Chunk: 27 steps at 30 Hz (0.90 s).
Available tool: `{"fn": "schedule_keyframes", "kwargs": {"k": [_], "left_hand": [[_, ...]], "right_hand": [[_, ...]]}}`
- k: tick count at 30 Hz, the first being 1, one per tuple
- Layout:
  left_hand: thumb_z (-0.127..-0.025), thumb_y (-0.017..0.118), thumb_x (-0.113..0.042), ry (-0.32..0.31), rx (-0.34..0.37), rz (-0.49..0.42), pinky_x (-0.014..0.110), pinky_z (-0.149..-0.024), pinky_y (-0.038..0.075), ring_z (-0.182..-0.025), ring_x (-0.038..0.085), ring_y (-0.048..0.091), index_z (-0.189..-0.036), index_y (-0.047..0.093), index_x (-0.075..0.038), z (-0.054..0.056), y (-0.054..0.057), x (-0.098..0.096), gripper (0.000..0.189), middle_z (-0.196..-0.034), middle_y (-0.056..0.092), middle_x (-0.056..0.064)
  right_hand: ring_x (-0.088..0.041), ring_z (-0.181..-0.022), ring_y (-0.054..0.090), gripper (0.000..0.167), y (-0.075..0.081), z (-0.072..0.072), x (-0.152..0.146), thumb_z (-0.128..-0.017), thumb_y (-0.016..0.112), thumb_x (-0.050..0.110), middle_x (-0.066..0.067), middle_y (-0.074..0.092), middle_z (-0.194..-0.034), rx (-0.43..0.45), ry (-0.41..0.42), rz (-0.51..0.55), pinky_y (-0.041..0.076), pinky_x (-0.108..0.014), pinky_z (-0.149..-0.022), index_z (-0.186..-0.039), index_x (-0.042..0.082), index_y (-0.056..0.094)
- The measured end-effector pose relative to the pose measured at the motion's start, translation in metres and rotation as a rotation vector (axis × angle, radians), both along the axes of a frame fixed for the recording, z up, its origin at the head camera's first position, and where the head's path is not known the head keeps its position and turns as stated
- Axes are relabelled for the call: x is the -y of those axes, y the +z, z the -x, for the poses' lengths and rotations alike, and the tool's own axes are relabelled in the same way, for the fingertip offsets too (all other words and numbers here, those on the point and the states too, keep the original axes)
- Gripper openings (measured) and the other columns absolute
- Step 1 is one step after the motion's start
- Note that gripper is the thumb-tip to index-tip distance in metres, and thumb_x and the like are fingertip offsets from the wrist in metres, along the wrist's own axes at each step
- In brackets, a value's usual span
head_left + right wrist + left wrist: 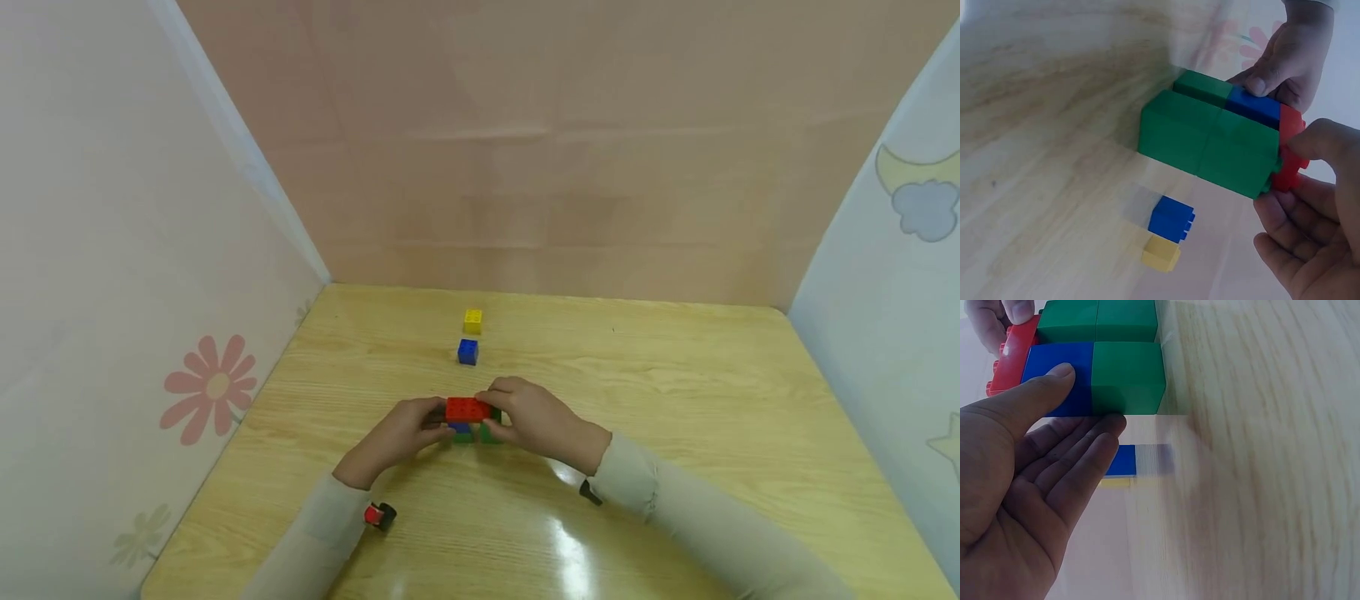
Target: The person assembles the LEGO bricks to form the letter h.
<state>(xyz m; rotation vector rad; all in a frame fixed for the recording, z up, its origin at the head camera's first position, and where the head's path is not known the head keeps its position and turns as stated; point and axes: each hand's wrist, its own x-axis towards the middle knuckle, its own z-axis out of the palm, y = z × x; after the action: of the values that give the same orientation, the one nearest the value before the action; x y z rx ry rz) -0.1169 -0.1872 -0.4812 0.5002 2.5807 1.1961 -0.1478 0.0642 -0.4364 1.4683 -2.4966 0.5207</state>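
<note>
A red brick (467,409) lies across the tops of two short stacks that stand side by side. In the left wrist view, one stack has a blue brick (1054,355) over a green brick (1127,375). The other stack is a pair of green bricks (1238,150), one on the other, with studs showing beside the red brick's end. My left hand (393,433) pinches the blue brick between thumb and fingers. My right hand (543,421) grips the red brick's right end, thumb on the near side and fingers on the far side.
Beyond the stacks a loose blue brick (468,352) sits on the wooden table (675,400), and a yellow brick (472,322) stands behind it. Walls close off the left, the right and the back. Small dark devices (381,517) are worn at both wrists.
</note>
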Motion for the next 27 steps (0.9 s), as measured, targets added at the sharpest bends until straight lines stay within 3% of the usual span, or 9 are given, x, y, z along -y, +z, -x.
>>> {"fn": "schedule_keyframes", "kwargs": {"k": [6,27], "left_hand": [[-0.093,0.067,-0.027,0.003,-0.006,0.009,0.026,-0.088,0.053,-0.106,0.014,0.064,-0.126,0.061,-0.010,0.0000,0.0013,-0.0011,0.038,-0.120,0.066,0.002],[-0.093,0.068,-0.026,-0.010,-0.010,-0.008,0.029,-0.087,0.054,-0.105,0.018,0.065,-0.124,0.061,-0.008,0.0008,0.0005,-0.0008,0.036,-0.118,0.066,0.005]], "right_hand": [[-0.011,-0.089,0.061,0.031,-0.0018,-0.0011,-0.0013,-0.088,0.072,0.021,-0.001,0.065,-0.104,0.032,-0.002,0.034,0.054,-0.022,-0.074,-0.114,0.005,0.068],[-0.009,-0.092,0.061,0.035,-0.0026,0.0024,-0.0028,-0.089,0.071,0.027,0.004,0.064,-0.109,0.182,-0.060,0.009,0.054,-0.023,-0.077,-0.119,0.011,0.067]]}}
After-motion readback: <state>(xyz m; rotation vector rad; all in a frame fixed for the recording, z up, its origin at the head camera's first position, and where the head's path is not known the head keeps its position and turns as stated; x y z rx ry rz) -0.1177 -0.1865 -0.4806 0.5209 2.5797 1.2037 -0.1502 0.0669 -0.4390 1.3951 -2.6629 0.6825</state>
